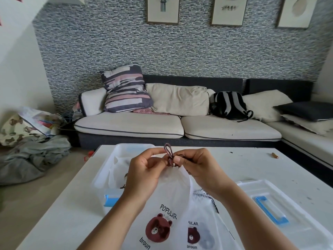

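Observation:
A white drawstring bag [173, 192] printed with a brown bear and the word POPULAR hangs from my hands above the white table [68, 210]. Its dark red cord [168, 152] sticks up in a loop between my fingers. My left hand [144, 170] pinches the cord at the bag's gathered mouth. My right hand [194, 166] pinches the cord from the other side, thumb toward me. A second bag [200, 231] with the same bear print lies flat on the table under the first.
A clear plastic box [115, 159] with a blue latch stands on the table behind my left hand, white bags inside. Its lid [277, 206] with a blue handle lies at the right. A small brown stick [275, 155] lies far right. Beyond stands a sofa [162, 127].

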The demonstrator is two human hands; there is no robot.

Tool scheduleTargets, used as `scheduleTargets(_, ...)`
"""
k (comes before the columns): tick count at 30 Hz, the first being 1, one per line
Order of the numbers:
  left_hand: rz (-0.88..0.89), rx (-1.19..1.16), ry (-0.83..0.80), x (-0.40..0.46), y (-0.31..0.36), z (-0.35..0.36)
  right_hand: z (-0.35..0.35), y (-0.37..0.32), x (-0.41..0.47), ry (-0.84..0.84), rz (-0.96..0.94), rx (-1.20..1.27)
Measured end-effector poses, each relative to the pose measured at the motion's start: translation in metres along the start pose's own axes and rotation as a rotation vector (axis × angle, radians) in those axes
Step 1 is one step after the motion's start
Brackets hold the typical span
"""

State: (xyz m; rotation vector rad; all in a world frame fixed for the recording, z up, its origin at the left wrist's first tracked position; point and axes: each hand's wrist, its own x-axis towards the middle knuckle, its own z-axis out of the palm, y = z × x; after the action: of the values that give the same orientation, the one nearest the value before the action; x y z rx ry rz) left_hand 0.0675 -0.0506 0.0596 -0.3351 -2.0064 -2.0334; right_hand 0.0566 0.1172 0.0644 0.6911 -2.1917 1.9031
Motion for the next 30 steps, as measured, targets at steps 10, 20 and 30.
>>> scheduleTargets(10, 0.133, 0.071, -0.137, -0.006, 0.007, -0.001, -0.001, 0.003, 0.002, 0.034, 0.015, -0.097)
scheduleTargets(20, -0.072, 0.076, -0.029, 0.003, -0.001, -0.003, 0.007, -0.009, -0.002, 0.168, -0.166, -0.536)
scheduleTargets(30, -0.503, -0.352, -0.131, 0.007, 0.004, -0.007, 0.012, -0.002, 0.002, 0.186, -0.327, -0.768)
